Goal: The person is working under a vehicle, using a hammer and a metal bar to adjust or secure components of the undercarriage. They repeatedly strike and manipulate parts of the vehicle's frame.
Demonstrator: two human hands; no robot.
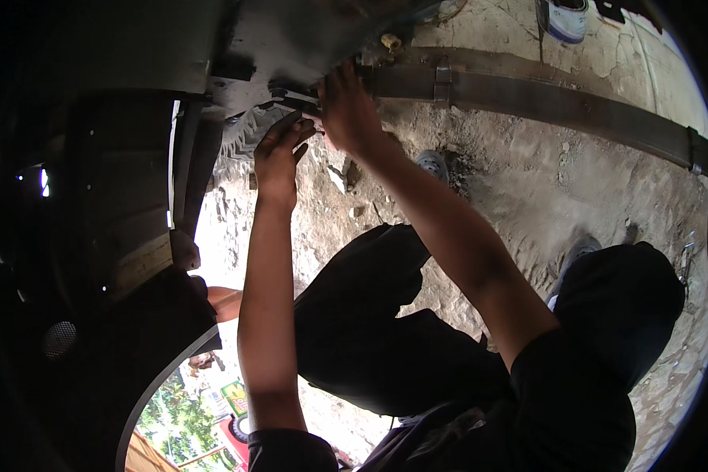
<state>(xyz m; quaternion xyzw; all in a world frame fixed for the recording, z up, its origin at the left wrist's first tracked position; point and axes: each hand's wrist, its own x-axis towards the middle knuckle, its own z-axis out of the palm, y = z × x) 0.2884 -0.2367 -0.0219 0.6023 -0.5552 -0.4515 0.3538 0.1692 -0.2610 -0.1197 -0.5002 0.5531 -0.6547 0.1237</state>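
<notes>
Both my arms reach up to the underside of a dark metal body (291,47). My left hand (277,161) has its fingers bent and pinched together by a small dark part (295,105) with a pale strip beside it. What lies between the fingertips is too dark to make out. Just right of it, my right hand (350,114) is curled against the same spot, its fingertips lost in shadow at the end of a long brown metal beam (527,96). Whatever it grips is hidden by the hand.
A dark panel with holes (126,189) fills the left. At its edge shows another person's hand (185,250). Loose stones (338,178) lie on rough ground (527,165). A white and blue can (566,20) stands beyond the beam. My bent knees are below.
</notes>
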